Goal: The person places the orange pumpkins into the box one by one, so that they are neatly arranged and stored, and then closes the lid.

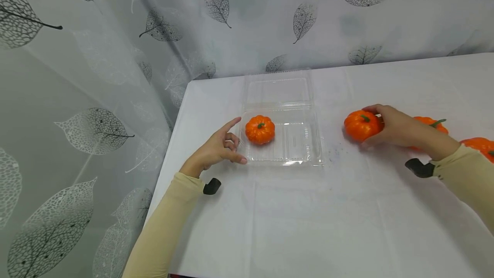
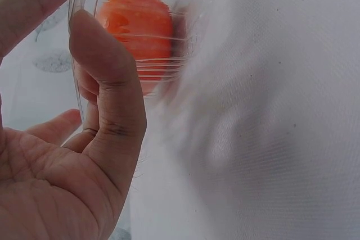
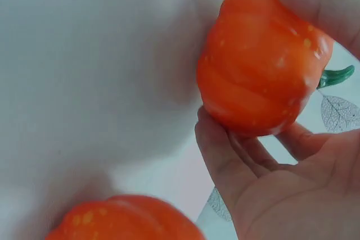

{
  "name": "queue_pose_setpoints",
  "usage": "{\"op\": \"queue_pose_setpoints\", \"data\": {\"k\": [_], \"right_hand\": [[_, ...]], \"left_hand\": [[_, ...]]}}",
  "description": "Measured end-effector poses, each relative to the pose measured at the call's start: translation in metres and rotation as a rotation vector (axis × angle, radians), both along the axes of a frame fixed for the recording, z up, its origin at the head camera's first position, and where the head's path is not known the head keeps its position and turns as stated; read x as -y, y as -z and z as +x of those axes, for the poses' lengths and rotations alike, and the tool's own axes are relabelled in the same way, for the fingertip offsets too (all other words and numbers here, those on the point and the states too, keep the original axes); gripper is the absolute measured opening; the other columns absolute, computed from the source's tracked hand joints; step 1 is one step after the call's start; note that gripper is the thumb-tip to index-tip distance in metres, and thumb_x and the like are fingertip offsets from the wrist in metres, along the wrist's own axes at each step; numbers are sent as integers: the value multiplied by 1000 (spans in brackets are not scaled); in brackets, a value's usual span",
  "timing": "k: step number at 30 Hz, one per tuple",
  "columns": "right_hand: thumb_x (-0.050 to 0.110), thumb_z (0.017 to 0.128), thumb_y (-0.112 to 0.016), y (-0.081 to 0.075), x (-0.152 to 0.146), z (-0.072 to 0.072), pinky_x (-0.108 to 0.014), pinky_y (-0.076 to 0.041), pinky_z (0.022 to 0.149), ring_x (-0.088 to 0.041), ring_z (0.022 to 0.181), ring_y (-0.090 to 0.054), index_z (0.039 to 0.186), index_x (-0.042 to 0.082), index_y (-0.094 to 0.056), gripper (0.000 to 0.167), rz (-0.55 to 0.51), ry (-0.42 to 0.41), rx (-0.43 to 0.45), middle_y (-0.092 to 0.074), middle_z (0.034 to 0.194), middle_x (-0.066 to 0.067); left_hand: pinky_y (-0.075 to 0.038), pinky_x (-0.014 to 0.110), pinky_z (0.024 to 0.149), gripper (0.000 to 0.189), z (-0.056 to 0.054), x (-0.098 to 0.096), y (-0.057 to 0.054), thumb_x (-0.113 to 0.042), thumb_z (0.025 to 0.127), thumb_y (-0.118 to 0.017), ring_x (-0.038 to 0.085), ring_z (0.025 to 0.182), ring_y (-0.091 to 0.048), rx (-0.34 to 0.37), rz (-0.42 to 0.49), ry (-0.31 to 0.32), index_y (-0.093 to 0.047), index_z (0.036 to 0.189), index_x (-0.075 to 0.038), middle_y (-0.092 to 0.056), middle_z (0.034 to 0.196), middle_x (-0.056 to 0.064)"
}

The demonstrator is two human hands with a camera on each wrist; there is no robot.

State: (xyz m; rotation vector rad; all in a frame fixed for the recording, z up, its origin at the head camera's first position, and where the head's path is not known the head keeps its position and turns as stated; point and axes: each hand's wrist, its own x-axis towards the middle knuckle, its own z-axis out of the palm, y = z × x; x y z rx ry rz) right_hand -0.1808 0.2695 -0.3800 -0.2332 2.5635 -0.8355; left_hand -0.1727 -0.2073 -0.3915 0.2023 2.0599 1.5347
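Note:
My right hand grips a small orange pumpkin with a green stem, to the right of a clear plastic clamshell container. In the right wrist view, the thumb lies on one side of this pumpkin and the fingers on the other. The container lies with its lid folded back, and another pumpkin sits in its left half. Beside the container's left edge is my left hand, index finger extended and thumb near the front left corner. The left wrist view shows that thumb overlapping the rim.
Two more orange pumpkins are at the right, one partly behind the right forearm and one partly behind the sleeve. A white cloth covers the table. Behind and to the left hangs a leaf-patterned curtain.

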Motion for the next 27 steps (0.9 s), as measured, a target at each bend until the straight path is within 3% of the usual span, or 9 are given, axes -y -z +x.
{"op": "queue_pose_setpoints", "data": {"k": [4,10,17,27], "right_hand": [[25,78,-90,-3,5,3,-66,-38,102,-53,128,-41,150,-9,-27,101,-74,-13,23,-35,145,-33],[22,84,-85,-10,10,11,-57,-46,98,-47,128,-45,155,4,-29,92,-230,-14,98,-31,152,-25],[21,86,-83,-25,21,19,-60,-38,102,-38,135,-42,156,20,-33,86,-337,9,144,-34,153,-14],[15,86,-81,-40,55,23,-46,-52,95,-40,127,-52,157,15,-34,86,-429,-61,111,-37,152,-13]], "left_hand": [[-56,32,65,121,1,0,0,7,68,-91,19,70,-51,-4,-5,-1,-22,162,-27,-48,97,10],[-56,32,66,122,1,0,0,7,68,-91,19,70,-51,-9,-9,-3,-22,162,-27,-48,97,11],[-57,33,65,122,0,-1,1,7,68,-91,20,69,-52,-16,-15,-4,-22,162,-27,-48,96,11],[-57,33,66,122,0,-2,3,6,67,-91,19,69,-51,-21,-9,-9,-22,162,-27,-48,97,11]]}}
